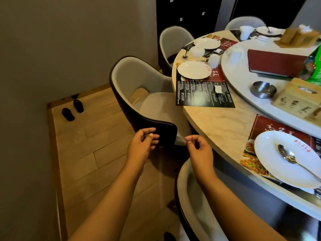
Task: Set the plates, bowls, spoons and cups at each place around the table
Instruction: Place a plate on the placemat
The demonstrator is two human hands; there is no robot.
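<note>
At the far left we see a pair of dark slippers (72, 110) on the wooden floor (97, 153) beside the wall. Next comes a chair (139, 94) with a dark shell and pale seat, pulled back from the table (213, 122). Our left hand (141, 145) hangs in front of that chair's backrest edge, its fingers (152, 135) loosely curled and holding nothing; whether they touch the chair we cannot tell. Just beside it our right hand (199, 150) is likewise empty, fingers loosely curled, above the back of a nearer chair (189, 197).

Moving right onto the table, a dark placemat (203, 93) in front of the pulled-out chair carries a white plate (194, 69) at its far end, with a white cup (214, 60) just beyond. Further back, a second place has a plate (206, 43), a white bowl (197, 51) and a spoon (185, 55). A metal ashtray (263, 89) and a red menu book (276, 62) rest on the raised turntable (243, 80). At the near right, a plate (284, 159) on a red placemat (271, 127) holds a metal spoon (291, 159).
</note>
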